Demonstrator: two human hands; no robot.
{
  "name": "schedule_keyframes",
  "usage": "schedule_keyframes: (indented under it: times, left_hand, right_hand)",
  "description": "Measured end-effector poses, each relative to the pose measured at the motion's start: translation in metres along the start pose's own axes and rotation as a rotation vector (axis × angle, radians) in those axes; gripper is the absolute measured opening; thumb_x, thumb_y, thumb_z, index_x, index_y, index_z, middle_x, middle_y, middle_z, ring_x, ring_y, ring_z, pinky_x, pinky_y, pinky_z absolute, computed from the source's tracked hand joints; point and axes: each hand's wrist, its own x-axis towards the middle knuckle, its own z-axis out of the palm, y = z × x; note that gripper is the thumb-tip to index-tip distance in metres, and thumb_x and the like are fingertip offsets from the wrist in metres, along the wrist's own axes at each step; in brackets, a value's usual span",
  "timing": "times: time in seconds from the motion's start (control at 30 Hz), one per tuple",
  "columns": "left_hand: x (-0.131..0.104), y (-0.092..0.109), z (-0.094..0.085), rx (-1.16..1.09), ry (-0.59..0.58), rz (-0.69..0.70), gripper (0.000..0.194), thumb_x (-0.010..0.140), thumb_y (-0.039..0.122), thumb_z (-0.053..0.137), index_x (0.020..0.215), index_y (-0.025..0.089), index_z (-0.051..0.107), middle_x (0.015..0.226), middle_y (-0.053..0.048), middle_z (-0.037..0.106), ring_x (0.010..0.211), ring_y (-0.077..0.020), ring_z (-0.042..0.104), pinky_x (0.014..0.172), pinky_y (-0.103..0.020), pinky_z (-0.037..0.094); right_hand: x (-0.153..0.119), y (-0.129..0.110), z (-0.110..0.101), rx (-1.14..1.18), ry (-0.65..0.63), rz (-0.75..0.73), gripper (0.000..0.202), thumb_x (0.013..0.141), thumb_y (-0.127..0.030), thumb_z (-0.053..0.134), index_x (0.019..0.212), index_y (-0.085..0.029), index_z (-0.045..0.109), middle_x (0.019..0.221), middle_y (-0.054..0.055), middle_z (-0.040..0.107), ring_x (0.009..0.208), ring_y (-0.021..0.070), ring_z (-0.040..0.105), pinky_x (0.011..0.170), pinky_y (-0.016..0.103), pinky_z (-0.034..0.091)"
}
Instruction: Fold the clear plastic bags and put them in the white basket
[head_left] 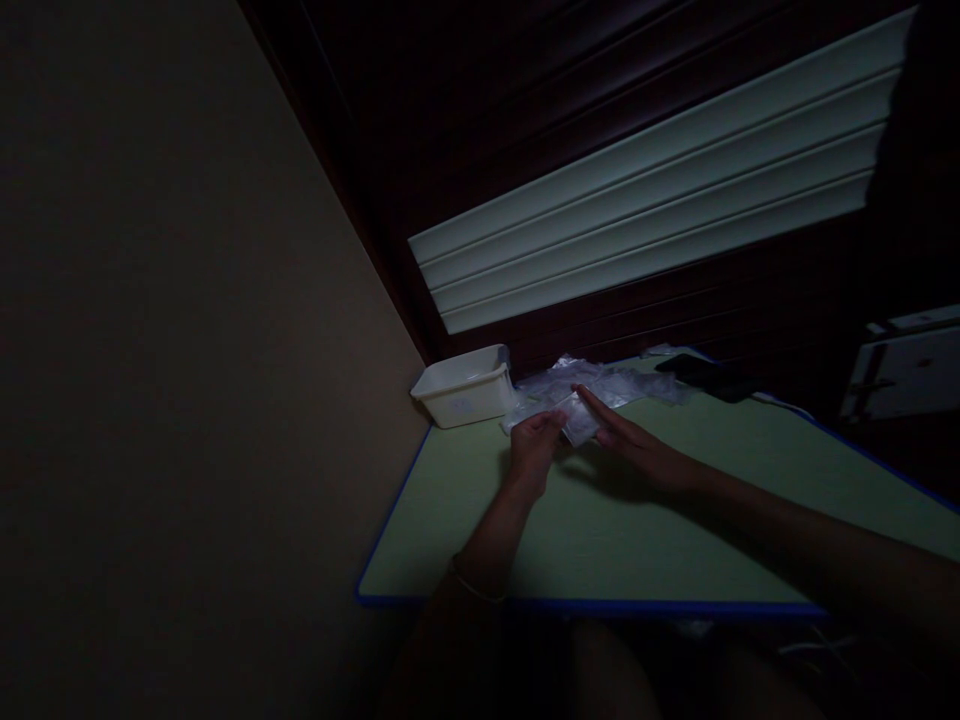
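Note:
A small clear plastic bag [580, 420] is held up over the near side of a pile of similar bags. My left hand [534, 445] pinches its left edge between thumb and fingers. At the bag's right edge, my right hand [628, 440] touches it with fingers stretched out straight, pointing up and left. Whether anything is inside the bag is too dark to tell. Behind both hands, the pile of clear plastic bags [637, 385] lies spread along the table's far side.
An off-white plastic bin [469, 390] stands at the table's far left corner, against the wall. The pale green table [675, 540] has a blue edge. A dark object [705, 377] lies at the back right, near a white cable [781, 403]. Dark slatted panelling rises behind.

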Motion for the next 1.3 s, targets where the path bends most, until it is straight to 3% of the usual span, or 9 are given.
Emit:
schedule_keyframes:
  times: [0.13,0.27,0.47,0.6,0.73,1.0,1.1,1.2,1.3]
  left_hand:
    - [0.001,0.007,-0.005,0.013,-0.017,-0.042,0.043,0.064,0.043,0.08,0.091,0.012,0.069,0.086,-0.009,0.071,0.074,-0.0166,0.066,0.074,-0.031,0.051]
    - [0.004,0.021,-0.015,-0.009,-0.052,-0.011,0.045,0.072,0.055,0.071,0.091,0.015,0.064,0.091,-0.01,0.071,0.083,-0.0193,0.066,0.075,-0.032,0.05]
    - [-0.001,0.026,-0.016,0.089,-0.318,-0.127,0.061,0.079,0.069,0.052,0.089,0.012,0.072,0.095,-0.013,0.071,0.091,-0.0237,0.064,0.085,-0.037,0.047]
    - [-0.009,0.022,-0.008,0.195,-0.464,-0.072,0.058,0.085,0.065,0.047,0.093,0.015,0.075,0.111,-0.011,0.069,0.112,-0.0275,0.058,0.102,-0.044,0.037]
    - [-0.015,0.02,-0.002,0.219,-0.556,-0.044,0.054,0.088,0.061,0.045,0.091,0.016,0.076,0.118,-0.011,0.067,0.123,-0.0288,0.051,0.109,-0.046,0.03]
    - [-0.019,0.019,0.0,0.203,-0.586,-0.087,0.054,0.085,0.064,0.047,0.091,0.018,0.074,0.114,-0.013,0.068,0.118,-0.0275,0.056,0.105,-0.044,0.037]
    - [-0.019,0.018,-0.003,0.197,-0.596,-0.185,0.059,0.083,0.068,0.046,0.095,0.016,0.072,0.114,-0.015,0.068,0.116,-0.029,0.058,0.099,-0.045,0.043]
    - [-0.018,0.017,-0.006,0.173,-0.638,-0.306,0.064,0.082,0.069,0.048,0.099,0.012,0.071,0.114,-0.02,0.067,0.11,-0.0319,0.061,0.091,-0.047,0.048]
    - [-0.016,0.015,-0.007,0.154,-0.659,-0.329,0.064,0.081,0.067,0.052,0.102,0.009,0.07,0.114,-0.023,0.066,0.103,-0.0317,0.064,0.092,-0.048,0.046]
  right_hand:
    - [0.004,0.0,-0.005,0.007,0.036,-0.005,0.061,0.093,-0.054,0.045,0.149,-0.037,0.027,0.159,-0.005,0.019,0.146,0.0271,0.015,0.119,0.051,0.008]
    - [0.007,-0.002,-0.012,0.032,0.028,-0.01,0.06,0.093,-0.061,0.034,0.145,-0.03,0.041,0.153,0.001,0.036,0.142,0.0306,0.029,0.117,0.053,0.015]
    - [0.004,-0.012,-0.014,-0.001,-0.034,0.033,0.062,0.094,-0.063,0.024,0.134,-0.029,0.056,0.142,0.004,0.052,0.136,0.032,0.04,0.116,0.055,0.016]
    - [0.003,-0.019,-0.011,-0.01,-0.074,0.031,0.063,0.093,-0.065,0.027,0.13,-0.026,0.061,0.138,0.006,0.056,0.131,0.0333,0.046,0.114,0.058,0.018]
    - [0.002,-0.019,-0.006,0.081,-0.127,0.051,0.065,0.092,-0.066,0.029,0.124,-0.024,0.066,0.13,0.009,0.063,0.127,0.0334,0.05,0.113,0.058,0.022]
    - [-0.001,-0.008,-0.003,0.28,-0.083,0.173,0.069,0.088,-0.072,0.031,0.113,-0.023,0.073,0.116,0.012,0.07,0.128,0.0354,0.049,0.111,0.058,0.026]
    - [0.0,-0.008,-0.004,0.335,-0.082,0.228,0.071,0.086,-0.073,0.035,0.114,-0.02,0.072,0.117,0.014,0.069,0.125,0.0373,0.051,0.106,0.059,0.033]
    - [0.0,-0.007,-0.005,0.41,-0.055,0.29,0.075,0.082,-0.076,0.037,0.117,-0.018,0.07,0.119,0.017,0.067,0.116,0.0383,0.057,0.098,0.058,0.041]
    - [0.0,-0.003,-0.006,0.478,-0.052,0.314,0.083,0.081,-0.08,0.034,0.122,-0.016,0.067,0.114,0.019,0.068,0.101,0.0367,0.064,0.088,0.057,0.047]
